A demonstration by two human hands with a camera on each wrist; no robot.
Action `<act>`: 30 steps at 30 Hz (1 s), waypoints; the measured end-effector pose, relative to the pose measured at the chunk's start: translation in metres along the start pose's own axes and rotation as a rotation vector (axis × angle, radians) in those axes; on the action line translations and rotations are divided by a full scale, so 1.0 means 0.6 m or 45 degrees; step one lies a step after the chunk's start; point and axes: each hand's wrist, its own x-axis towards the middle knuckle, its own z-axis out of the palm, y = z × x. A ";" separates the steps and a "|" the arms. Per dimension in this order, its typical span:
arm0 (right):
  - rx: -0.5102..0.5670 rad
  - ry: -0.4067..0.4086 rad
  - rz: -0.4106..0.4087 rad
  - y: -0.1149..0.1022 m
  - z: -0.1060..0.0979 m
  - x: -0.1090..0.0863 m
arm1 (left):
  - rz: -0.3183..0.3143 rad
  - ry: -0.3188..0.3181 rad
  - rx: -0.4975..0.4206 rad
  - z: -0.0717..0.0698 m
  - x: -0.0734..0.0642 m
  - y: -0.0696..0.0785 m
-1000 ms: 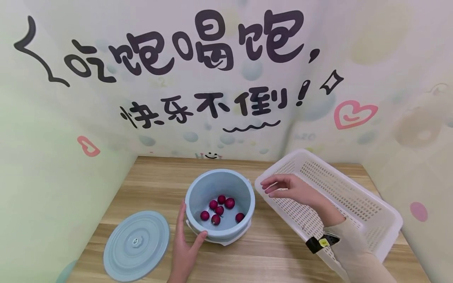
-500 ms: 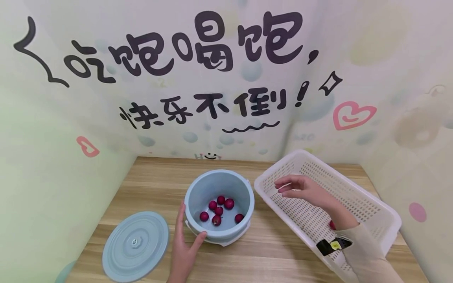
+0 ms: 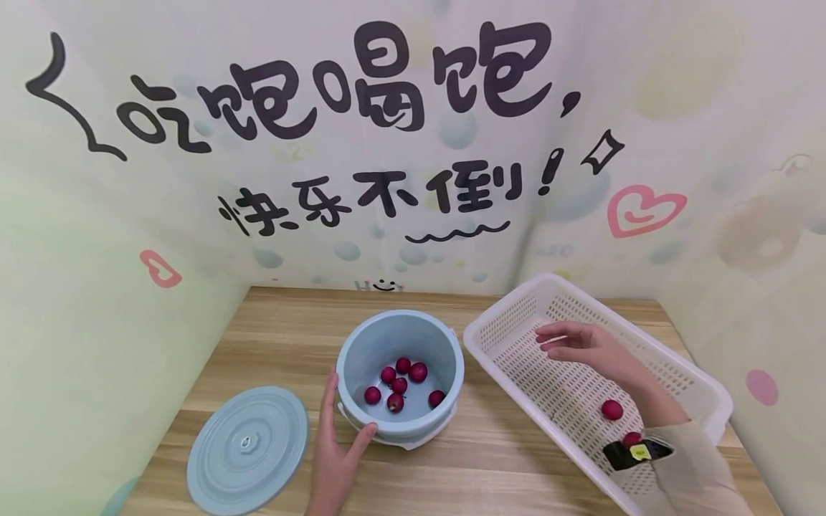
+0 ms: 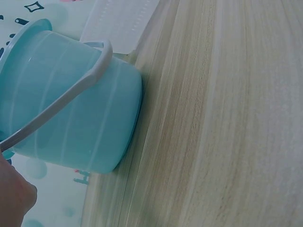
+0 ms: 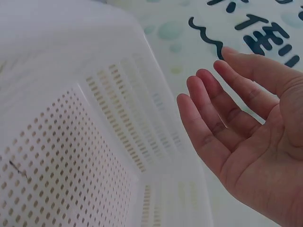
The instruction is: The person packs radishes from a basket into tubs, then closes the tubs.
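A light blue bucket (image 3: 400, 424) stands on the table, with several small round red radishes (image 3: 399, 385) on its bottom. My left hand (image 3: 334, 459) touches its near left side, fingers straight along the wall and thumb at the front by the rim. In the left wrist view, part of that hand (image 4: 14, 196) shows beside the bucket's grey handle (image 4: 61, 101). Over the white perforated basket (image 3: 665, 358) hovers my right hand (image 3: 590, 350), holding nothing, its fingers relaxed and apart in the right wrist view. Two radishes (image 3: 612, 410) are visible on the basket floor, one partly hidden behind the wrist strap.
Left of the bucket lies its round blue lid (image 3: 247, 450), flat on the wooden table (image 3: 293, 326). A printed wall (image 3: 310, 251) rises behind the table's far edge, with more walls on both sides. The basket stands on the right, close to the bucket.
My right hand has moved right and slightly down, from the basket's left rim to over its middle, uncovering two radishes. The left hand and the bucket stay put.
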 end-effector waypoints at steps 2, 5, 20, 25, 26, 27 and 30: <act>-0.016 0.022 0.021 0.007 -0.008 -0.007 | -0.008 -0.002 0.000 -0.001 0.000 0.001; -0.033 0.037 0.065 0.020 -0.021 -0.018 | -0.013 -0.003 -0.005 -0.001 0.000 0.003; 0.267 -0.120 0.257 0.120 -0.080 -0.072 | -0.017 -0.005 -0.009 0.000 -0.001 0.000; 0.186 -0.206 0.377 0.132 -0.095 -0.085 | -0.025 0.000 0.006 0.001 -0.001 0.000; 0.160 -0.231 0.406 0.134 -0.097 -0.087 | -0.026 -0.001 0.011 0.001 -0.001 0.001; 0.138 -0.254 0.440 0.137 -0.098 -0.089 | -0.029 -0.002 0.018 0.001 0.000 0.001; 0.127 -0.325 0.496 0.145 -0.099 -0.093 | -0.031 -0.004 0.023 0.001 0.000 0.002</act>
